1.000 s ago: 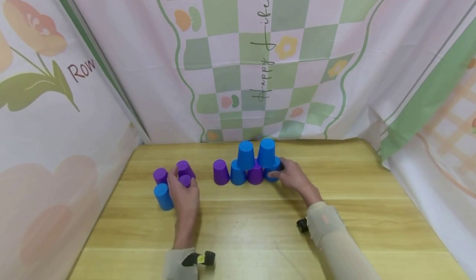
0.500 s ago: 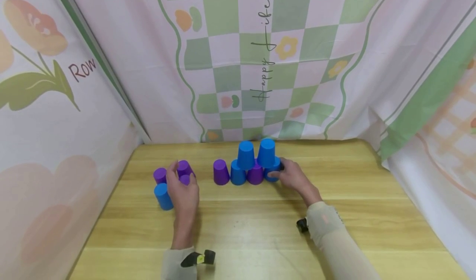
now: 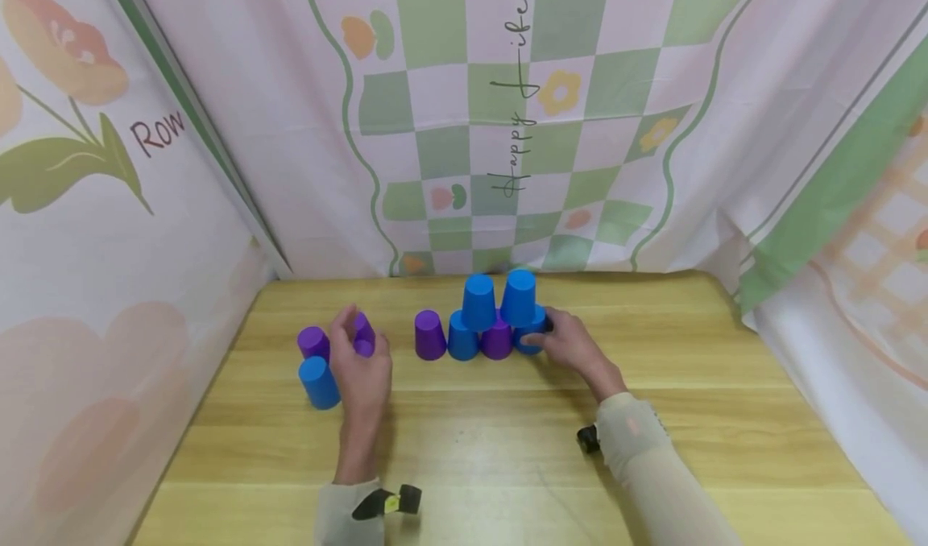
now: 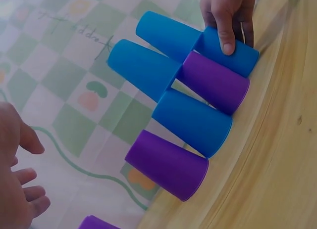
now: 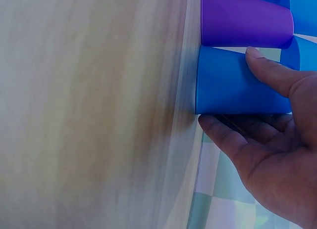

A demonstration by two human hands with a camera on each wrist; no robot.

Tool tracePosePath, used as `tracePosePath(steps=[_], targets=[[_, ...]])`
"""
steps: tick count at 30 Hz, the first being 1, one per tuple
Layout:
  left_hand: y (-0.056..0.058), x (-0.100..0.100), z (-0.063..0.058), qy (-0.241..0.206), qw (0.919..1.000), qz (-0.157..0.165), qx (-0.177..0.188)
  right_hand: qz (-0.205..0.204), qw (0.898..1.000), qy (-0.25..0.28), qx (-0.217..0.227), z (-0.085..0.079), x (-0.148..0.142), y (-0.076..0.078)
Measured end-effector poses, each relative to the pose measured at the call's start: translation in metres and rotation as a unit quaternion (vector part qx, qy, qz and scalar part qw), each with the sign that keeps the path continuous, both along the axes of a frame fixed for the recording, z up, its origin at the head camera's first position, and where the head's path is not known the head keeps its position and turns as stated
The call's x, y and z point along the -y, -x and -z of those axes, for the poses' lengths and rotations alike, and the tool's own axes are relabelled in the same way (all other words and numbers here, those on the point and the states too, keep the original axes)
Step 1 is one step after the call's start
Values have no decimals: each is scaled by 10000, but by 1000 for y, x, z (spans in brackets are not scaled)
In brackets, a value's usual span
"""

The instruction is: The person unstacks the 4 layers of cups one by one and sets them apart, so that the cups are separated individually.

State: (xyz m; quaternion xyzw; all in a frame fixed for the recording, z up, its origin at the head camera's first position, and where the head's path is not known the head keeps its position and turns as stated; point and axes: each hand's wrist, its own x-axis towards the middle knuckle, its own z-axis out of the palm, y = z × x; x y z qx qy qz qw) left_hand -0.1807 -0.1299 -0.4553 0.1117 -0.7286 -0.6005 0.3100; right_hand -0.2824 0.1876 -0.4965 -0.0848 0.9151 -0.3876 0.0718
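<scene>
My right hand [image 3: 573, 341] holds the blue cup [image 5: 237, 83] at the right end of a row of upside-down cups, thumb on its near side, fingers at its outer side. That row also has a purple cup [image 3: 496, 341], a blue cup [image 3: 462, 338] and, at its left end, another purple cup [image 3: 430, 337]. Two blue cups [image 3: 478, 303] stand on top, bridging the right-hand three. My left hand [image 3: 365, 377] hovers by two purple cups [image 3: 365, 330], which it partly hides. Its thumb and fingers [image 4: 30, 140] are spread with nothing between them in the left wrist view.
Left of my left hand stand a purple cup [image 3: 312, 342] and, nearer, a blue cup [image 3: 319, 383]. The wooden table [image 3: 493, 449] ends at the back against a patterned cloth [image 3: 442, 151]. More cloth hangs along the left and right sides.
My left hand has shifted slightly forward and right over the two purple cups, its thumb and fingers somewhat further apart. The right hand and the stacked cups have stayed in place.
</scene>
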Motion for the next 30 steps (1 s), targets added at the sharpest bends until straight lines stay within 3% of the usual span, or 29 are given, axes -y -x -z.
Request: tracePosePath(steps=[6,12,22,30], targets=[[5,-7,1,-149,9989,399,193,34,10000,13,26,-1,0,0],[10,-21,-1,35,9985,518,167,20,10000,-3,6,-2,-1,2],[24,-50,-3,423,9934,1047,-209,49,10000,23,52,-2,0,1],[36,-72,-5,752,9878,1288,-456,45,10000,20,64,-2,1,0]])
